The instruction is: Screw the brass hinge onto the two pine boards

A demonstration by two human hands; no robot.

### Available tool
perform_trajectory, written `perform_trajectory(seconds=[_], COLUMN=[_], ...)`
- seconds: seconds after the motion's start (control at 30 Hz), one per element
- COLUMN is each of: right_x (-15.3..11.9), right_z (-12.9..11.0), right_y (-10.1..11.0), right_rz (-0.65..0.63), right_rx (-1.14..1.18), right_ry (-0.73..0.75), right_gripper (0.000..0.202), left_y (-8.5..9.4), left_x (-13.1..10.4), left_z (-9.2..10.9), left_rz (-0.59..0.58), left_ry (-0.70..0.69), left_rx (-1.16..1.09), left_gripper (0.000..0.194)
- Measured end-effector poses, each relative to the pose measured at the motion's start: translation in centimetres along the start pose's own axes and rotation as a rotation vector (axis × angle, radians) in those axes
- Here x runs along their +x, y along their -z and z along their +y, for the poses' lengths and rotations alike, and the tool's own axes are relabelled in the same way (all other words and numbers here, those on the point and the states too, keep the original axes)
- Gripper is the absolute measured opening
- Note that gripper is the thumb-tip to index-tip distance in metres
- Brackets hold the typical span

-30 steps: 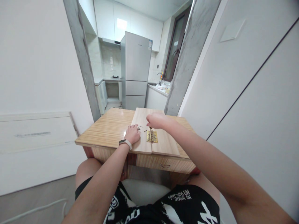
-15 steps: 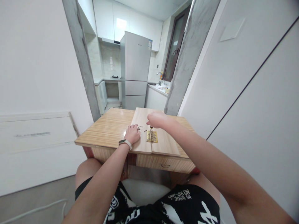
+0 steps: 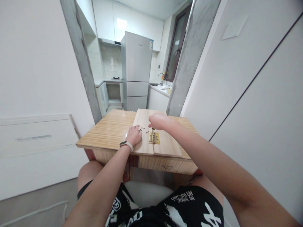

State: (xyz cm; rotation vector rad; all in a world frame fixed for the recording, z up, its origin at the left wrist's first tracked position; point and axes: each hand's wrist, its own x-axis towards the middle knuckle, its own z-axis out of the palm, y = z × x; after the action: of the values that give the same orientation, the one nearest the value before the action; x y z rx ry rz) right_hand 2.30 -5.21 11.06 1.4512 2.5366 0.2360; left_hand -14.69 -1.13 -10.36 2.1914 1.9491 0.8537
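Note:
Two pale wooden boards (image 3: 145, 147) lie side by side on the striped wooden table. A brass hinge (image 3: 157, 138) spans the seam between them. My right hand (image 3: 158, 121) is closed around the top of a thin screwdriver (image 3: 152, 131), whose shaft points down at the hinge. Only a little of the tool shows below the fist. My left hand (image 3: 134, 135) lies flat with fingers spread on the left board, holding nothing. Several small dark screws (image 3: 143, 128) lie loose between my left hand and the hinge.
The striped table (image 3: 104, 132) reaches out on both sides of the boards, with a drawer handle (image 3: 167, 167) at its front. My legs are under its near edge. Beyond it stand a grey fridge (image 3: 138, 60) and a sink counter (image 3: 158, 92).

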Motion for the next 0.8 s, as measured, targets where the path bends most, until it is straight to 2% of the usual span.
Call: perform_trajectory(seconds=[0.1,0.2,0.4,0.47,0.57,0.8], right_x=[-0.2,-0.2,0.0,0.0,-0.3,-1.8], right_z=[0.4,0.7,1.2,1.3,1.3,1.7], right_y=[-0.2,-0.7,-1.3,-1.4,-1.5,-0.2], right_rz=[0.011,0.034,0.055,0.057,0.064,0.099], right_rx=[-0.041,-0.013,0.061,0.057,0.05,0.058], right_ry=[0.062,0.116,0.049,0.063,0.107,0.091], right_gripper=[0.028,0.029,0.029,0.024,0.029,0.023], left_y=[0.3,1.1,2.8,2.8,2.6,2.7], left_x=[0.3,0.4,0.1,0.0,-0.3,-0.7], left_z=[-0.1,0.2,2.4,3.3,4.5,5.7], left_rz=[0.016,0.02,-0.131,-0.157,-0.207,-0.243], left_ry=[-0.002,-0.027,-0.299,-0.342,-0.366,-0.376], left_rx=[-0.035,-0.107,-0.38,-0.384,-0.32,-0.269], left_gripper=[0.051,0.041,0.028,0.022,0.014,0.016])
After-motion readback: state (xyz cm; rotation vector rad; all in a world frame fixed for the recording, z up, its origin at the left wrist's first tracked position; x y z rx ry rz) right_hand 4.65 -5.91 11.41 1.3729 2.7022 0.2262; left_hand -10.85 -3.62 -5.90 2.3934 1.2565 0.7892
